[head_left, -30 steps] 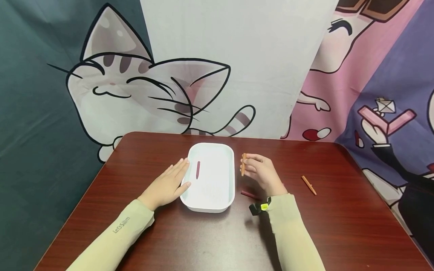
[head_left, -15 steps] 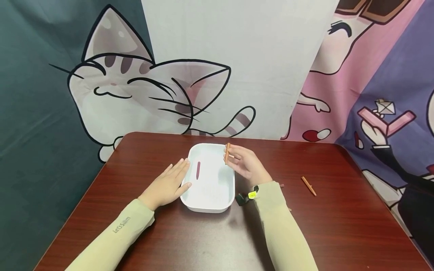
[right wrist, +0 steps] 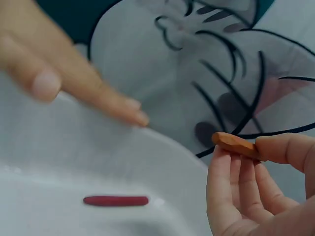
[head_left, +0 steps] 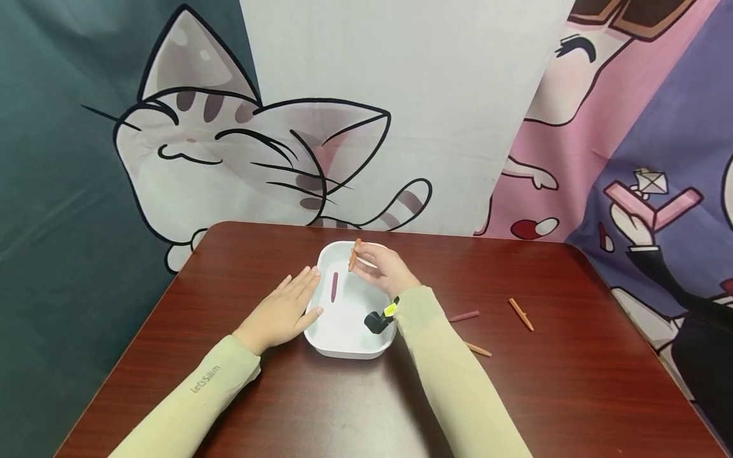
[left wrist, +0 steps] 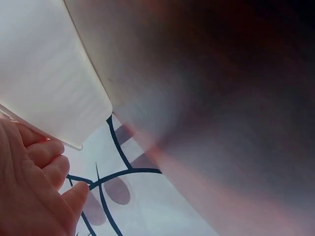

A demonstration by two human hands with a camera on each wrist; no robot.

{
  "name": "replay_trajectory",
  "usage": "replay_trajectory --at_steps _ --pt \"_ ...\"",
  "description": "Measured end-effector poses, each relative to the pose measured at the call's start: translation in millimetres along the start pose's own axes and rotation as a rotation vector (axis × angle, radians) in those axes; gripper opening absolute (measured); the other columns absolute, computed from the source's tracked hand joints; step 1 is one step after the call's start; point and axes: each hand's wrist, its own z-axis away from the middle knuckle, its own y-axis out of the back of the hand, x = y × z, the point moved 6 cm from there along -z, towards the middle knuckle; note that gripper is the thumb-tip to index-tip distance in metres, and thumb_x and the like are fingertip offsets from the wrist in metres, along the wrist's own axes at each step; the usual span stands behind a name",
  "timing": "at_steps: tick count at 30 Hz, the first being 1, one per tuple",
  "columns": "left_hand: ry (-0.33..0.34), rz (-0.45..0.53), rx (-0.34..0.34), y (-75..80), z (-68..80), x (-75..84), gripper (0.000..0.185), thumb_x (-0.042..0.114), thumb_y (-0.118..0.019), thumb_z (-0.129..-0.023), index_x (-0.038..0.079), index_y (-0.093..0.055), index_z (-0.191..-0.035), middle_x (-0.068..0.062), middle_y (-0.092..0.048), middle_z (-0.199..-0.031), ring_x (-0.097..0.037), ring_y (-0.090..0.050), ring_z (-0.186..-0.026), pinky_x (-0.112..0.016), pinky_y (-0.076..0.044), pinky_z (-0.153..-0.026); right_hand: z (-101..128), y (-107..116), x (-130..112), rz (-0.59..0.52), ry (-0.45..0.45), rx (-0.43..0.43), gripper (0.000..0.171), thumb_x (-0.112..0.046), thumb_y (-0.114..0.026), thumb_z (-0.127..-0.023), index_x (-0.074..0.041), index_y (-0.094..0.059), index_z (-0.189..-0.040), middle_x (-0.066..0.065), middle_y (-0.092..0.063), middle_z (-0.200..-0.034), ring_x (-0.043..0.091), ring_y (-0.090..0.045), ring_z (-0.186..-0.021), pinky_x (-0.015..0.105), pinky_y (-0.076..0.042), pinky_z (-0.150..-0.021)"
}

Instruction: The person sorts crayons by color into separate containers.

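Note:
A white rectangular tray (head_left: 343, 334) stands on the table with a dark red stick (head_left: 335, 287) lying in its left part. My left hand (head_left: 279, 316) rests along the tray's left rim, fingers straight; the left wrist view has its fingertips at the tray wall (left wrist: 44, 73). Over the far right part of the tray, my right hand (head_left: 386, 270) pinches an orange-brown stick (right wrist: 237, 144) between thumb and fingertips, the stick standing nearly upright in the head view. The right wrist view shows the red stick below, lying apart from the held one.
Right of the tray, another dark red stick (head_left: 464, 316) and an orange-brown stick (head_left: 478, 349) lie partly behind the right sleeve (head_left: 452, 362). Farther right is one more orange-brown stick (head_left: 521, 314) on the brown table (head_left: 572, 381). A printed cloth (head_left: 446, 127) hangs behind.
My right hand has carried the orange-brown stick leftward from beside the tray to above it. The sticks right of the tray have come into view behind the sleeve. My left hand has stayed put.

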Motion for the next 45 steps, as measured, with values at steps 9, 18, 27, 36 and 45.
replay_trajectory --at_steps 9,18,27,36,45 --pt "0.0 0.008 0.003 0.2 0.5 0.3 0.072 0.043 -0.048 -0.104 -0.004 -0.031 -0.156 -0.016 -0.03 -0.164 -0.032 -0.023 -0.153 -0.053 -0.024 -0.121 -11.9 3.5 23.1 0.389 -0.046 0.111 0.032 -0.007 -0.068 -0.094 0.0 -0.066 -0.125 0.014 -0.067 -0.123 0.022 -0.065 -0.094 0.028 -0.059 -0.082" --pt "-0.006 0.01 0.001 -2.4 -3.2 2.1 0.073 0.044 -0.048 -0.104 -0.004 -0.031 -0.156 -0.016 -0.029 -0.164 -0.031 -0.023 -0.153 -0.053 -0.024 -0.121 -17.0 12.7 30.3 0.595 0.001 0.235 0.01 0.0 -0.072 -0.086 -0.002 -0.065 -0.093 0.003 -0.065 -0.077 0.011 -0.062 -0.063 0.024 -0.059 -0.062" --pt "-0.005 -0.007 -0.001 -4.8 -4.4 0.2 0.073 0.045 -0.048 -0.103 -0.003 -0.031 -0.156 -0.016 -0.029 -0.164 -0.03 -0.022 -0.153 -0.052 -0.024 -0.122 -27.2 12.9 28.3 0.885 0.074 0.305 0.015 -0.006 -0.078 -0.082 -0.002 -0.064 -0.077 0.006 -0.062 -0.062 0.013 -0.061 -0.052 0.024 -0.057 -0.053" --pt "-0.003 -0.001 0.003 -5.3 -3.9 -2.3 0.073 0.044 -0.048 -0.104 -0.003 -0.03 -0.157 -0.016 -0.029 -0.164 -0.031 -0.022 -0.153 -0.054 -0.025 -0.121 -25.5 7.0 27.3 0.956 0.098 0.286 0.024 -0.005 -0.076 -0.08 -0.006 -0.056 -0.067 0.005 -0.055 -0.06 0.013 -0.055 -0.049 0.022 -0.052 -0.047" --pt "0.005 0.007 -0.016 -5.2 -1.6 -3.7 0.073 0.044 -0.047 -0.104 -0.002 -0.029 -0.157 -0.015 -0.027 -0.165 -0.031 -0.022 -0.154 -0.053 -0.024 -0.122 -5.1 -13.1 7.8 0.925 0.198 0.168 0.011 -0.009 -0.075 -0.086 -0.004 -0.067 -0.092 0.009 -0.064 -0.096 0.018 -0.062 -0.068 0.027 -0.059 -0.064"
